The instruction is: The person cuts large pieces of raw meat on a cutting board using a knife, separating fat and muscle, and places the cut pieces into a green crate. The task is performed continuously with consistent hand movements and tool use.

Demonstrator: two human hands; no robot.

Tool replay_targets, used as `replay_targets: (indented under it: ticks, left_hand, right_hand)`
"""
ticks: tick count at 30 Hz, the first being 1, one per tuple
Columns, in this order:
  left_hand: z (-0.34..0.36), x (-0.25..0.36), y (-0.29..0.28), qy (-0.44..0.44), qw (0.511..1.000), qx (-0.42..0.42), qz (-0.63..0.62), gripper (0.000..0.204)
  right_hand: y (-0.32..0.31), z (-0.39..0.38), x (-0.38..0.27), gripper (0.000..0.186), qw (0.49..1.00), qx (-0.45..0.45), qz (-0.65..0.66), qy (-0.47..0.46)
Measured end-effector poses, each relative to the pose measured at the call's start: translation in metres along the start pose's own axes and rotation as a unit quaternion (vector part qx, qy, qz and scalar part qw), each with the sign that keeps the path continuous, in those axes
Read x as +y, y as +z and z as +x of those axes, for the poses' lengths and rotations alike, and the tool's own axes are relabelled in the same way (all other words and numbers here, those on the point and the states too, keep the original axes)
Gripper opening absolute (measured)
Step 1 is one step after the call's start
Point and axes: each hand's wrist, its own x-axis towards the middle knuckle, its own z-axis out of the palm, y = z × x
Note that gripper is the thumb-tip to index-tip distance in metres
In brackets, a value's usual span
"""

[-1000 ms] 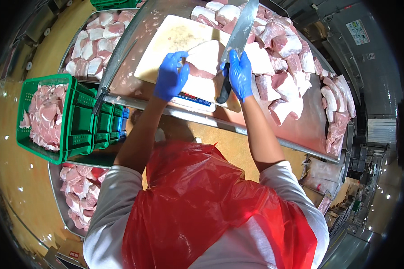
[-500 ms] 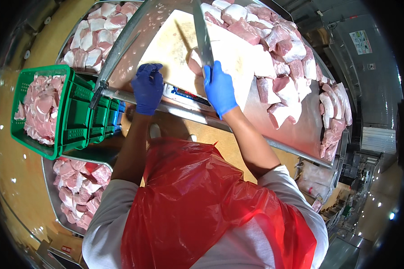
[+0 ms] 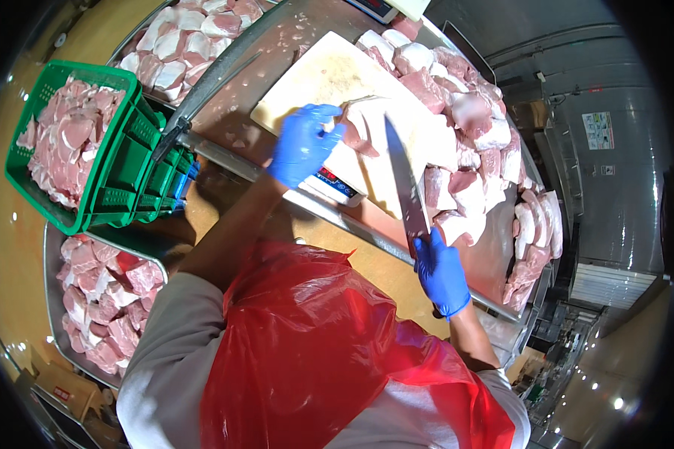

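Note:
My right hand, in a blue glove, grips the handle of a long knife near the table's front edge. Its blade points away from me over the right side of the white cutting board. On the board lies a chunk of pale raw meat with a white fat layer. My left hand, also gloved in blue, reaches over the board's near left part. Its fingers are curved and apart, with the tips right by the meat's left side; whether they touch it I cannot tell. The board rests over a digital scale.
More meat chunks are heaped along the metal table's right side. A green crate of meat trimmings sits at the left, above a metal tub of chunks. Another meat-filled tray stands at the far left. A dark rod lines the table's left.
The knife has swung from over the board's middle toward the right, and my right hand has drawn back toward me. My left hand has moved right, up to the meat. The view has shifted.

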Motion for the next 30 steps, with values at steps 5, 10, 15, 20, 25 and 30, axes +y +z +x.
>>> replay_targets:
  ticks: [5, 10, 15, 20, 25, 30]
  left_hand:
    - [0.019, -0.014, 0.048, -0.07, 0.997, 0.019, 0.016, 0.02]
    - [0.02, -0.035, 0.054, -0.206, 0.969, 0.072, -0.119, 0.019]
    - [0.013, -0.036, 0.051, -0.235, 0.953, 0.1, -0.161, 0.034]
    - [0.014, -0.032, 0.02, -0.23, 0.946, 0.121, -0.193, 0.036]
    - [0.001, -0.069, -0.115, -0.011, 0.987, 0.142, -0.076, 0.008]
    - [-0.048, -0.075, -0.367, -0.125, 0.898, 0.414, 0.088, 0.022]
  right_hand:
    - [0.038, 0.072, -0.019, 0.022, 0.995, 0.093, -0.036, 0.005]
    - [0.07, 0.147, -0.048, 0.023, 0.986, 0.164, -0.022, -0.019]
    - [0.089, 0.177, -0.045, 0.024, 0.994, 0.08, -0.077, -0.003]
    - [0.099, 0.101, -0.009, 0.019, 0.985, -0.043, -0.158, 0.061]
    - [0.048, 0.017, 0.012, 0.023, 0.969, -0.11, -0.211, 0.06]
    - [0.05, -0.003, 0.053, 0.027, 0.97, 0.004, 0.201, 0.137]
